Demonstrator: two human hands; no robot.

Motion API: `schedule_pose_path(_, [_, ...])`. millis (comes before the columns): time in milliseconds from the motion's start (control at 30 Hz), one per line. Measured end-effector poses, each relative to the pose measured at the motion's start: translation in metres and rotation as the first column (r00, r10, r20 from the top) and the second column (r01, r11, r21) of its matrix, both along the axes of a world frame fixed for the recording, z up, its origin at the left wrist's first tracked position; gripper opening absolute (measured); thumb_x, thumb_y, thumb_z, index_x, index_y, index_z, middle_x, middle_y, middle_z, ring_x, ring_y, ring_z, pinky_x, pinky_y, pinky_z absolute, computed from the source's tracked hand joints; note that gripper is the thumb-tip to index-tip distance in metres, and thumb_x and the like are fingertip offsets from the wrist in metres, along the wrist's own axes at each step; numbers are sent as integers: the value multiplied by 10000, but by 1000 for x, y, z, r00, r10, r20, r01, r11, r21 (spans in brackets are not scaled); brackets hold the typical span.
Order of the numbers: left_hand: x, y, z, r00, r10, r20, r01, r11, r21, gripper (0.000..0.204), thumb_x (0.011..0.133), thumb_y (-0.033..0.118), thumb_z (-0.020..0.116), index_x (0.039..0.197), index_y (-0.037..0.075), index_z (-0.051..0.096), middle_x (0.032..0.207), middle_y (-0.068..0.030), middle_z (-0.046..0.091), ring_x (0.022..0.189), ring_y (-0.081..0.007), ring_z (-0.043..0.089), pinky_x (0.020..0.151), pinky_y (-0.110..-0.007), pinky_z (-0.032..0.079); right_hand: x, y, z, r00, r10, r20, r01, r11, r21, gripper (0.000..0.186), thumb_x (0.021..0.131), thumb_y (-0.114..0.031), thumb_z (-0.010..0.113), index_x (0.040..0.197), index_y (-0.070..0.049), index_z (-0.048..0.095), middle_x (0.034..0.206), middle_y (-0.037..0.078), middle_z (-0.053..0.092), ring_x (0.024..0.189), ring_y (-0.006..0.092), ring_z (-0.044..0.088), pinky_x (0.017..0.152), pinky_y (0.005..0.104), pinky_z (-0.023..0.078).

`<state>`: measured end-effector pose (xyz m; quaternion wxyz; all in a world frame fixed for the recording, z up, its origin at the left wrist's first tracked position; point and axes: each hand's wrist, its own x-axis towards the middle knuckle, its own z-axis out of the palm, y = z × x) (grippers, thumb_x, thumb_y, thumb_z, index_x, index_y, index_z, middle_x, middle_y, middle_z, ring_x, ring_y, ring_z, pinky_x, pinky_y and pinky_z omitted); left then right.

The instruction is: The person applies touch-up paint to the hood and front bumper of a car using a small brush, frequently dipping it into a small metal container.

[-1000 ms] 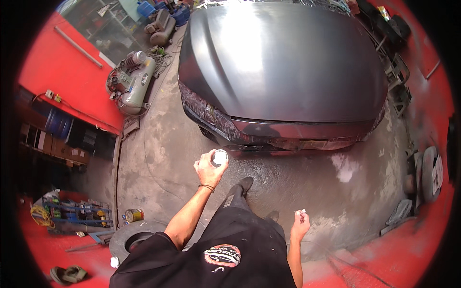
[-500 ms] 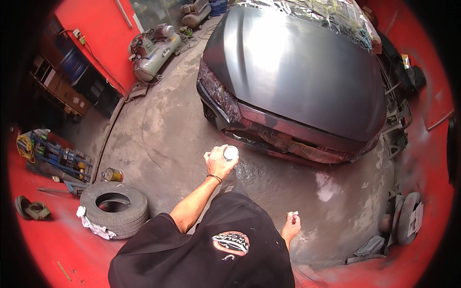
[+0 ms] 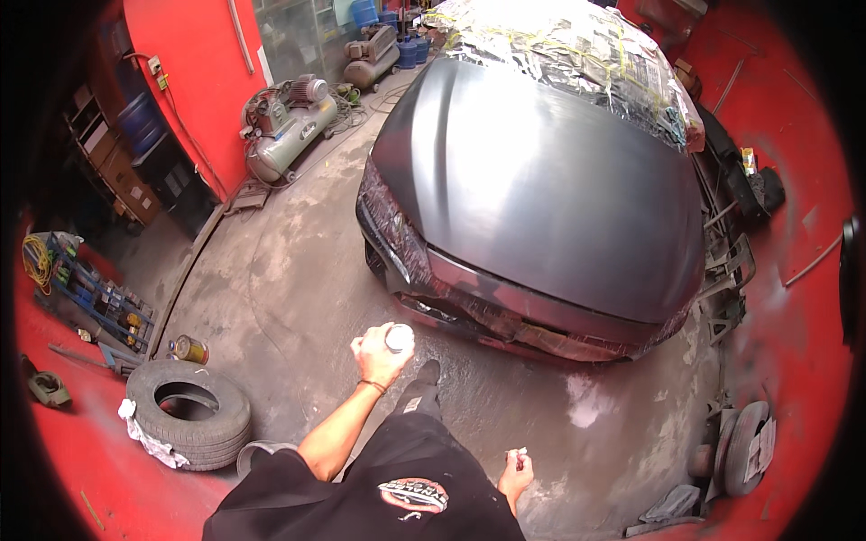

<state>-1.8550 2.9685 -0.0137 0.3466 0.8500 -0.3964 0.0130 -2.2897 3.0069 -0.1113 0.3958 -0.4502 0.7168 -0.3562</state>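
Can (image 3: 398,338), white-topped, sat gripped in the left hand (image 3: 379,353), fingers wrapped around it, held out near the grey car (image 3: 541,189) bumper. Right hand (image 3: 517,471) hung low, fingers pinching a small white item (image 3: 519,453).

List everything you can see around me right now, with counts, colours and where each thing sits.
car: one, dark grey, ahead on the concrete floor, windscreen masked with silvery sheeting.
air compressor: one, pale grey tank, against the red wall at upper left.
tyre: one, black, flat on the floor at lower left, a white rag draped at its edge.
tin can: one, yellowish, just above the tyre.
blue rack: one, far left, small items on it.
wheel parts: a few, grey, lower right.
left hand: closed round a white-topped can, held out toward the car's front.
right hand: low by the hip, pinching a small white item, too small to tell.
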Motion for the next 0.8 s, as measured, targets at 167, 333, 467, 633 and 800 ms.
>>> schedule_pose_path(167, [40,-18,-2,990,142,18,-142,989,35,646,735,464,922,1273,144,764,1177,-75,760,1138,-263,715,1086,-468,421,8,-40,6,999,24,41,-23,1000,-17,151,1027,-134,809,1016,-9,724,854,-32,665,771,65,587,716,265,503])
schedule_pose_path(333, [97,-53,-8,958,285,32,-286,956,64,619,739,436,935,1261,144,776,1196,-67,763,1130,-262,716,1079,-448,437,30,-107,21,996,53,72,-51,998,-34,123,1034,-107,798,1043,-9,724,893,-22,695,797,68,616,740,259,517])
schedule_pose_path(467, [152,-88,-9,927,366,83,-369,929,21,605,744,393,945,1264,134,776,1196,-68,768,1127,-287,718,1052,-441,477,48,-170,25,1000,5,18,-5,1000,-24,112,1035,-92,790,1049,-3,723,950,20,745,851,90,666,795,267,554])
schedule_pose_path(633, [222,-145,0,872,478,102,-481,877,2,601,778,319,957,1300,86,771,1205,-127,775,1082,-350,755,983,-484,566,42,-230,6,981,-194,-9,193,980,-37,120,1042,-98,761,975,-23,695,894,39,751,774,112,687,724,269,561])
schedule_pose_path(800, [294,-204,9,830,556,36,-555,831,-32,578,809,268,958,1297,20,772,1208,-168,781,1099,-337,775,1001,-440,601,12,-259,-10,951,-256,-173,272,960,72,132,1049,-114,748,1004,-2,694,944,61,743,824,134,704,764,280,587])
